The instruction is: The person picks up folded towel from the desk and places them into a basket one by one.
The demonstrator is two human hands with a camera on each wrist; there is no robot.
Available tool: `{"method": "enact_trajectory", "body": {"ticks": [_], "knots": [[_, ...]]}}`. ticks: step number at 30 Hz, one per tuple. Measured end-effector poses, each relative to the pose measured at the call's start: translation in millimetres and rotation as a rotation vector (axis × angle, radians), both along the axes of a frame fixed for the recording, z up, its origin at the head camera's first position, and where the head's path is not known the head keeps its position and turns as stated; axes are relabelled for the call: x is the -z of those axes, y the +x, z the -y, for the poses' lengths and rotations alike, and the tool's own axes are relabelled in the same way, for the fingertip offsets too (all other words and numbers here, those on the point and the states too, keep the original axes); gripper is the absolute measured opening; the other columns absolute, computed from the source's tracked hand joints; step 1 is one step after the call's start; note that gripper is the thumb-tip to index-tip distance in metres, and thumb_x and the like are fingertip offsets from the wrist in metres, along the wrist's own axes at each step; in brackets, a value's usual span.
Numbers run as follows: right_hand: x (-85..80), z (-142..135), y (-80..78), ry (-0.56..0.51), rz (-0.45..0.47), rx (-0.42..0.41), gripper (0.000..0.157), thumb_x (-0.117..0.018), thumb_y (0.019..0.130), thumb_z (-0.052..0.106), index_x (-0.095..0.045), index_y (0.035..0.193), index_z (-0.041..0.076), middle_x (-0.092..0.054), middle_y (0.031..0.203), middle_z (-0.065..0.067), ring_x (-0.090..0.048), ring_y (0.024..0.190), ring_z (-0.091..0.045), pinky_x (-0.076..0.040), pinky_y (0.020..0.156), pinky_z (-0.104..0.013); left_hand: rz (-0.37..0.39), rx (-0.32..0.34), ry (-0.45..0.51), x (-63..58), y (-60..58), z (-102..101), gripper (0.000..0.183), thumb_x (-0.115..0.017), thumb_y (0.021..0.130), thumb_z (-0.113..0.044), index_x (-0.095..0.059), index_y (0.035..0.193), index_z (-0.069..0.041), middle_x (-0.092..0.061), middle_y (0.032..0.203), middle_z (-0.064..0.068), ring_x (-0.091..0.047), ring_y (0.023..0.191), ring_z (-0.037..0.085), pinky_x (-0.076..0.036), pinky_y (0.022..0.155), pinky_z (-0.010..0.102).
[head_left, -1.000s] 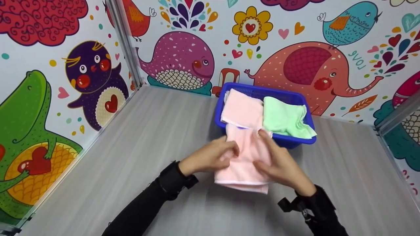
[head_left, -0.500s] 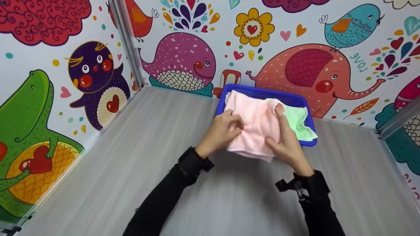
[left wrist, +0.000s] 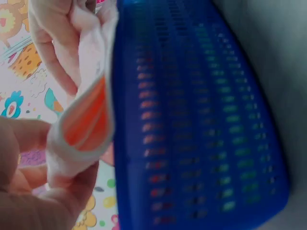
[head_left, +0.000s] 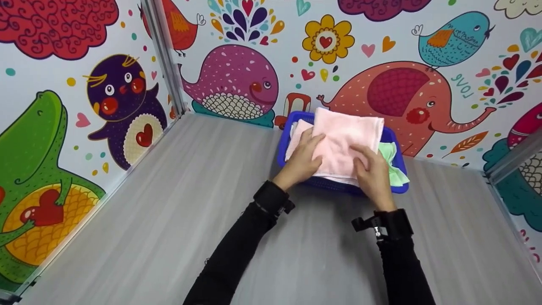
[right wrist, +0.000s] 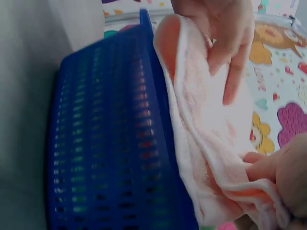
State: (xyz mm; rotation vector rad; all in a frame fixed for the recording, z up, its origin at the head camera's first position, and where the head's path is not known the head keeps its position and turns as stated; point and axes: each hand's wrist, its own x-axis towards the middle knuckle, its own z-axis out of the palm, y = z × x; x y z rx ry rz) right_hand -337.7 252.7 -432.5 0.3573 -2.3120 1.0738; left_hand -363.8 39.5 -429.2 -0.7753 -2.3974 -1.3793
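A folded pink towel with white edging lies over the top of the blue plastic basket, overlapping its front rim. My left hand grips the towel's left side, thumb and fingers around the folded edge. On the opposite side my right hand holds it, with the fingers bent in the head view. The left wrist view shows the towel's fold gaping into a loop beside the left fingers. Underneath, another pink towel shows at the basket's left, and a light green towel at its right, partly hidden.
The basket stands on a grey wood-grain table, close to the back wall panel printed with cartoon animals. A similar panel borders the left side, with a metal corner post between them.
Both hands have carried the pink towel away from me, from in front of the basket to over it. The towel now lies flatter and covers much of the green one.
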Motion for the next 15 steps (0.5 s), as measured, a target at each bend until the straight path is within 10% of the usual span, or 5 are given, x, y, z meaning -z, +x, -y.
{"method": "enact_trajectory", "body": {"ticks": [8,15], "knots": [[-5.9,-42,0.9,0.039,0.097,0.029,0.059,-0.058,0.080,-0.006,-0.061,0.139,-0.004,-0.054,0.138,-0.035,-0.051,0.117,-0.041,-0.039,0.097,-0.050,-0.110,0.017,-0.091,8.7,-1.9,-35,0.017,-0.061,0.099,0.002,-0.066,0.114,-0.001,-0.047,0.138,0.016,-0.053,0.134,0.030,-0.046,0.111,0.029],[-4.3,-70,3.0,0.089,0.111,0.193,0.061,-0.063,0.083,-0.010,-0.060,0.143,0.000,-0.050,0.141,-0.036,-0.052,0.114,-0.045,-0.043,0.092,-0.054,-0.180,0.068,-0.307,15.3,3.4,-67,0.032,-0.053,0.107,-0.009,-0.066,0.135,-0.003,-0.055,0.146,0.015,-0.053,0.140,0.028,-0.041,0.117,0.027]]}}
